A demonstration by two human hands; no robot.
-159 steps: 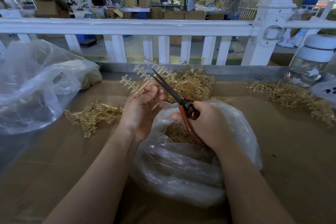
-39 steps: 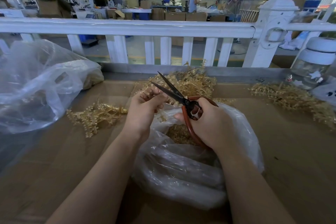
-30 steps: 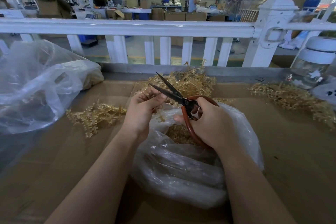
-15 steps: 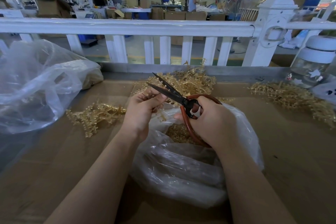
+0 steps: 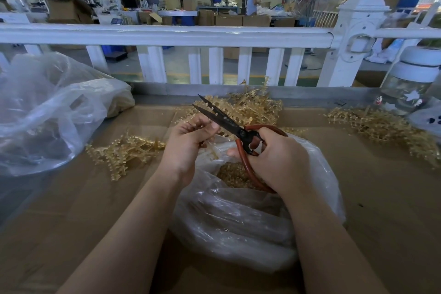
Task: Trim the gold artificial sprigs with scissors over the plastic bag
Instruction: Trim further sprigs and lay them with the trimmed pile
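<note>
Left hand [image 5: 188, 143] pinches a sprig [image 5: 213, 150] by the open scissors [image 5: 224, 120], gripped by right hand [image 5: 274, 157]; fingertips at 9 o'clock of the blades could get nicked.

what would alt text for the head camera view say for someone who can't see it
A person's right hand holds red-handled scissors, blades parted, beside a small gold sprig piece pinched in the left hand, above an open clear plastic bag of gold trimmings. Loose gold sprigs lie on the cardboard-covered table before a white railing.
</note>
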